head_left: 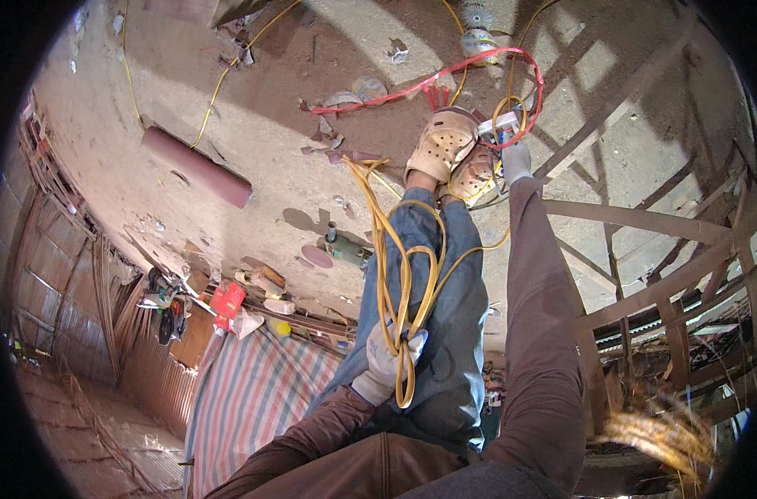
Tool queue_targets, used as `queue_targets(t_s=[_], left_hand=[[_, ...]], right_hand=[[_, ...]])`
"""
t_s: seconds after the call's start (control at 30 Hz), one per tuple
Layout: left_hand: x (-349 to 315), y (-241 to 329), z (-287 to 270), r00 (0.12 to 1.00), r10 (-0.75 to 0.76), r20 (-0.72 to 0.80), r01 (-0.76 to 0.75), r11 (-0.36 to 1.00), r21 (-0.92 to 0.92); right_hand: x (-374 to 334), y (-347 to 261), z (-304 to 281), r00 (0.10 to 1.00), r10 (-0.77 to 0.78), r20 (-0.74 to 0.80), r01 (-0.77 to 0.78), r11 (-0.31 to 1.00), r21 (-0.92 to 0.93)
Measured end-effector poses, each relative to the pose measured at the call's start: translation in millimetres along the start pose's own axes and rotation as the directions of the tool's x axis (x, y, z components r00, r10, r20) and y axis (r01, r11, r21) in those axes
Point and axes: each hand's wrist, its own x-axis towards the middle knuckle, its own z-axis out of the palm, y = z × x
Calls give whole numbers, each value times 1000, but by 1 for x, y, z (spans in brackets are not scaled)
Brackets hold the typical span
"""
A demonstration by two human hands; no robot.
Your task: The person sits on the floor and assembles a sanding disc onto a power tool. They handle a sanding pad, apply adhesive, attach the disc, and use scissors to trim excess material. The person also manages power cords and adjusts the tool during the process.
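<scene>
Gloved left hand (382, 366), grip clamped round looped yellow cable (406, 283) over the jeans (470, 291); right hand (517, 160) down at a white object (498, 124) beside the clogs (443, 140), its grip impossible to tell.

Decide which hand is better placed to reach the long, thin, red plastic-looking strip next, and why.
Right, I judge: the right hand is beside the red strip, though apparently occupied with a boxy white object. The left hand is farther away, gripping looped yellow cable.
</scene>
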Motion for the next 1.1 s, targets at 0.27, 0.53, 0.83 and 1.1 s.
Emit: queue_targets(t_s=[0.27, 0.53, 0.83, 1.1], left_hand=[[8, 1, -2, 996, 16, 85, -18, 999, 31], [-3, -10, 5, 995, -28, 97, 20, 997, 78], [-33, -32, -101, 891, -371, 260, 258, -54, -965], [-142, 31, -269, 919, -40, 393, 371, -255, -893]], right_hand=[[-27, 16, 12, 998, -28, -64, 46, 957, 286], [-97, -11, -17, 986, 162, -49, -74, 674, 735], [-170, 22, 15, 921, 91, -378, -25, 984, 176], [-212, -28, 22, 995, 66, -69, -54, 986, 160]])
